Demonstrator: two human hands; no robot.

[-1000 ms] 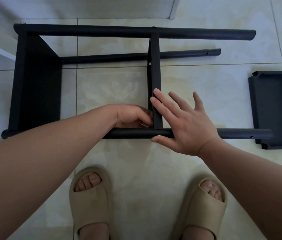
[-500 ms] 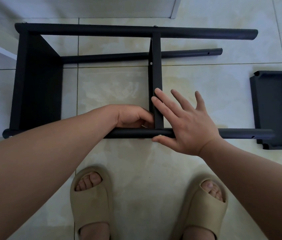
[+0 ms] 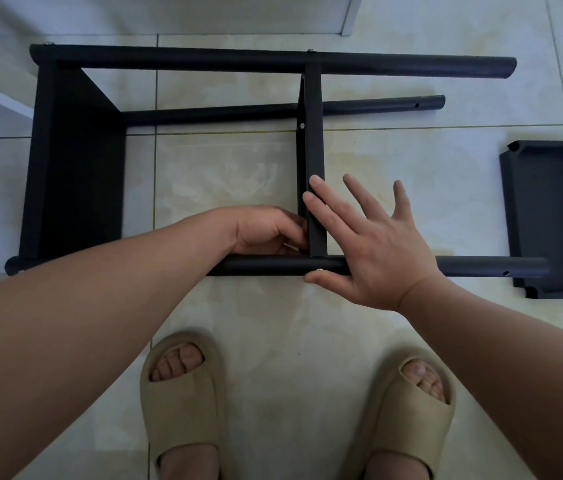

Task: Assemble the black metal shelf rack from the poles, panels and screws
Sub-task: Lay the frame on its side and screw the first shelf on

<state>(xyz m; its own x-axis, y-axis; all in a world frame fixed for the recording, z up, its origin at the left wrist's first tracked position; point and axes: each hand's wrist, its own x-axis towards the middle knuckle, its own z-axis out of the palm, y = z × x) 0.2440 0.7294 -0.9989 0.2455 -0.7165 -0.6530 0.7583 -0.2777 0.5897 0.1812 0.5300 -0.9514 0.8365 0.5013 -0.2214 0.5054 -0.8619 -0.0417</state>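
Rack [image 3: 273,62] half built, lying on its side on the tile floor [image 3: 224,168], with the middle panel [image 3: 311,150] upright between the poles. Right hand [image 3: 377,251] spread flat, fingers pressing the panel's edge, thumb tucked under the near pole [image 3: 481,265] beside a screw head [image 3: 319,270]. Left hand [image 3: 266,230] curled into the inner corner, perhaps pinching a nut; too hidden to tell. Looks stiff, smooth-painted, moderately heavy, with thin panel rims. Best gripped by the round poles, close to a joint. Loose panel [image 3: 546,220] at the near pole's right end.
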